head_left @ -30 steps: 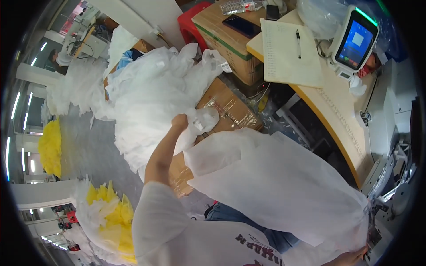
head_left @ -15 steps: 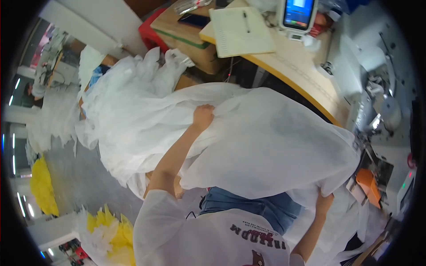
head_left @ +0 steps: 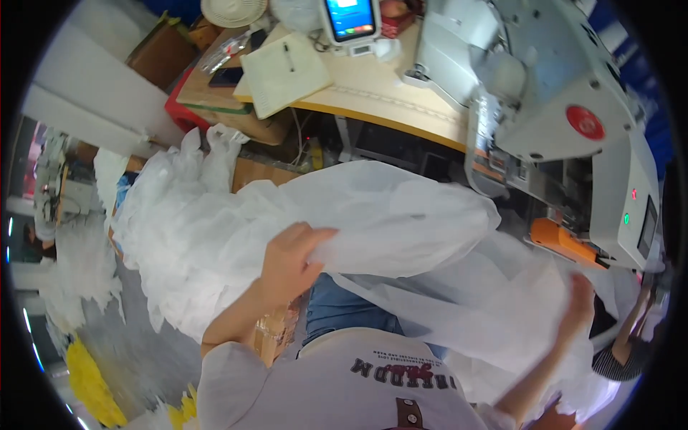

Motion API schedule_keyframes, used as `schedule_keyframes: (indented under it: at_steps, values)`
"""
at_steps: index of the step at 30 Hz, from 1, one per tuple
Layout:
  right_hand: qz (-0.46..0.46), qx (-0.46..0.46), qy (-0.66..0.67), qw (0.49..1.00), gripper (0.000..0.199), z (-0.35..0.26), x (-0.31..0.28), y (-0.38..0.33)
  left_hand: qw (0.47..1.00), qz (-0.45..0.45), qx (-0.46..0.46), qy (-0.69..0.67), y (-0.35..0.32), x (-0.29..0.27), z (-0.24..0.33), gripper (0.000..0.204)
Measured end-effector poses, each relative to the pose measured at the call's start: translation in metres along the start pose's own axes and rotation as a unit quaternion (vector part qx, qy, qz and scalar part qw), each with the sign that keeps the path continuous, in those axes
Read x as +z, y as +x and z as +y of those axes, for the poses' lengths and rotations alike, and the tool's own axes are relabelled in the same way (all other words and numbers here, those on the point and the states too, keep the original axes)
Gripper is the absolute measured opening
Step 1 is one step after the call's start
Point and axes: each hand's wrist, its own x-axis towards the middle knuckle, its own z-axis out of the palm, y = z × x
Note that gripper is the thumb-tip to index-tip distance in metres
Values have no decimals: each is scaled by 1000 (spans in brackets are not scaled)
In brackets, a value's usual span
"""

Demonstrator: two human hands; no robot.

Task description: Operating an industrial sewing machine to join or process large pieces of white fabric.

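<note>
A sheer white piece of fabric [head_left: 401, 222] lies bunched across my front, above my lap. At its near left edge, my left hand [head_left: 288, 261] has its index finger and thumb apart, with nothing visible between them. Over on the right, my right hand [head_left: 579, 304] is smeared by motion beside more white fabric [head_left: 502, 287], so its fingers cannot be read. A big heap of the same crumpled white fabric [head_left: 179, 229] fills the area left of my lap.
A grey-white machine [head_left: 623, 193] with an orange part [head_left: 562, 240] stands at the right. Its pale table [head_left: 387, 104] carries a notebook [head_left: 276, 79], pen and lit screen [head_left: 351, 18]. A cardboard box [head_left: 271, 337] sits by my left elbow. Another person [head_left: 623, 351] is at far right.
My view has swung toward the right. The fabric that was stretched between both hands now lies slacker and bunched. My left hand's fingers have parted from it, and my right hand has moved outward.
</note>
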Motion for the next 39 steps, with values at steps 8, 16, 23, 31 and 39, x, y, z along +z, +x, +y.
schedule_keyframes:
  at_steps: [8,16,23,31,39]
  values:
    - [-308,-232,-48,922,35,-129,229,32,995,-60,43,-67,-18,39,-17,39]
    - [15,-34,259,965,10,-149,196,12,996,6,75,-39,53,62,-12,27]
    - [135,52,314,938,21,-125,157,42,973,-31,-139,-184,62,-7,-69,6]
    - [139,17,205,969,24,-106,168,91,897,-89,-234,-364,109,5,-57,8]
    - [121,75,202,969,23,-113,182,115,908,-164,-230,-310,174,-14,-86,3]
